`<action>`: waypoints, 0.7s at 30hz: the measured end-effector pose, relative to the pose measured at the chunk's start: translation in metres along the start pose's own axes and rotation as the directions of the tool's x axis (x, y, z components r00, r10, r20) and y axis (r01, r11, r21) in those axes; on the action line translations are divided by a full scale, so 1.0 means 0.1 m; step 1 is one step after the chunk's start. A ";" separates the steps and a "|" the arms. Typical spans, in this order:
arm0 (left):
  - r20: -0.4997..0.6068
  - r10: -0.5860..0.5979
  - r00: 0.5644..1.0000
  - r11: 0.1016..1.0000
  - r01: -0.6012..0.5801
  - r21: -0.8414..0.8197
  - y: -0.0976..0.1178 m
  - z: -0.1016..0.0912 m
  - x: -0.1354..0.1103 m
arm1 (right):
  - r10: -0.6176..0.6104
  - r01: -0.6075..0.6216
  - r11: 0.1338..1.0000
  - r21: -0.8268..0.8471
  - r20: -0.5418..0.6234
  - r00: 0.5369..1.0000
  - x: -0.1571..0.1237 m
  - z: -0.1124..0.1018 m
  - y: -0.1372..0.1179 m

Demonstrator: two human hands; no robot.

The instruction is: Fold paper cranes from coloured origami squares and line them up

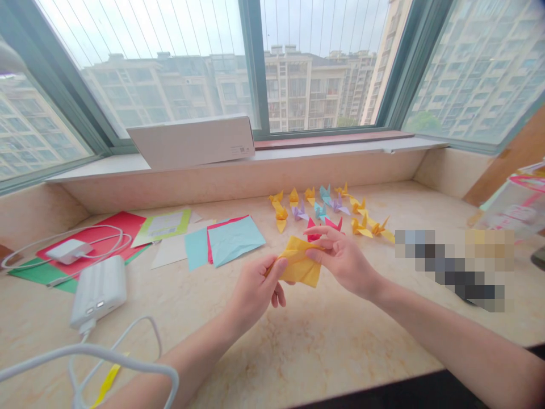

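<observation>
Between my hands, raised above the stone counter, is a creased piece of yellow origami paper (300,264). My left hand (259,281) pinches its left edge with thumb on top. At its upper right, my right hand (340,255) grips the sheet between thumb and fingers. Just beyond stand several folded paper cranes, among them a yellow crane (281,216), a blue crane (326,194), a purple crane (300,212) and a red crane (314,230) partly hidden by my right hand. Left of them lie light blue sheets (236,238) over a red one.
A white power bank (100,289) with looping cables (128,360) sits at the left. Near it, a white charger (70,250) rests on red paper (131,224). A long white box (196,142) leans by the window; a clear plastic container (511,207) stands at the right.
</observation>
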State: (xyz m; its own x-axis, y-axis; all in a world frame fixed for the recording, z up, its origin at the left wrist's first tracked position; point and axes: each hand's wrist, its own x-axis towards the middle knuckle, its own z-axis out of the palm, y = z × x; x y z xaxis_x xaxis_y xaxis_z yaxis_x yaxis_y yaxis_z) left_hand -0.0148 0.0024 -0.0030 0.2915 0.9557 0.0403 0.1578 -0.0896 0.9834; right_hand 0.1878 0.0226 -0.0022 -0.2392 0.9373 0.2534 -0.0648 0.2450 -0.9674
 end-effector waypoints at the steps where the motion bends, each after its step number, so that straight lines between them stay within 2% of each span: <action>1: -0.008 0.006 1.000 1.000 -0.006 -0.010 -0.01 0.00 0.00 | 0.004 -0.004 1.000 0.013 -0.001 1.000 0.00 0.00 0.00; 5: -0.013 0.038 0.999 0.999 -0.037 0.021 -0.07 -0.01 0.01 | 0.061 -0.065 0.996 0.056 0.063 0.996 0.02 -0.03 -0.02; 10: 0.017 0.059 0.998 0.991 -0.060 0.119 -0.14 -0.01 0.00 | 0.151 -0.151 0.988 -0.015 0.095 0.984 0.04 -0.06 -0.02; 17: 0.070 0.069 0.995 0.980 -0.081 0.179 0.02 -0.02 -0.04 | 0.075 -0.066 0.985 -0.157 0.047 0.996 -0.02 -0.01 -0.01; 21: 0.065 0.049 0.997 0.959 -0.065 0.274 0.05 -0.02 -0.04 | 0.116 -0.107 0.987 -0.119 0.070 0.991 -0.06 0.02 -0.01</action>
State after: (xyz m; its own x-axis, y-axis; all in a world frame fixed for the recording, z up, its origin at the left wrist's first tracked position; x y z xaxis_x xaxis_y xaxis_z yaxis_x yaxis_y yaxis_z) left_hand -0.0171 -0.0014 0.0022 0.3593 0.9300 0.0773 0.3910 -0.2253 0.8924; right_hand 0.1870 0.0163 -0.0023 -0.3127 0.9396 0.1392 0.0772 0.1712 -0.9822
